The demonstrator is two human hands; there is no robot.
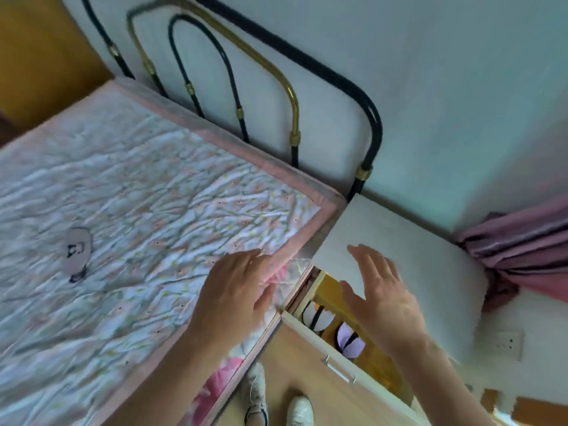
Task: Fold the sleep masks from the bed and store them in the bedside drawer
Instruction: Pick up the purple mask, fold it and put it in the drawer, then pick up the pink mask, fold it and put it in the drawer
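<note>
Sleep mask (77, 253), pale pink with dark markings, lies on the quilted bed (147, 192) at about 9 o'clock from the hands, well apart from them; blur hides whether it lies flat or is already folded. Its long axis seems to run from 12 o'clock to 6 o'clock, the dark strap end pointing toward 6. In the open bedside drawer (310, 325), at about 5 o'clock from the bed corner, 2 folded masks already sit: a white one (316, 316) and a lilac one (350, 339), each crossed by a dark band. The left hand (233, 290) hovers over the bed edge with fingers spread and holding nothing; the right hand (381, 290) hangs above the drawer, beside the white top of the nightstand (399, 241), fingers also spread and empty. The likely trouble from here: the remaining mask is far off toward 9 o'clock, so a hasty reach could drag the quilt or catch only the strap, leaving the mask dangling and hard to fold neatly. The drawer stands out toward the feet, so a knee could knock it.
</note>
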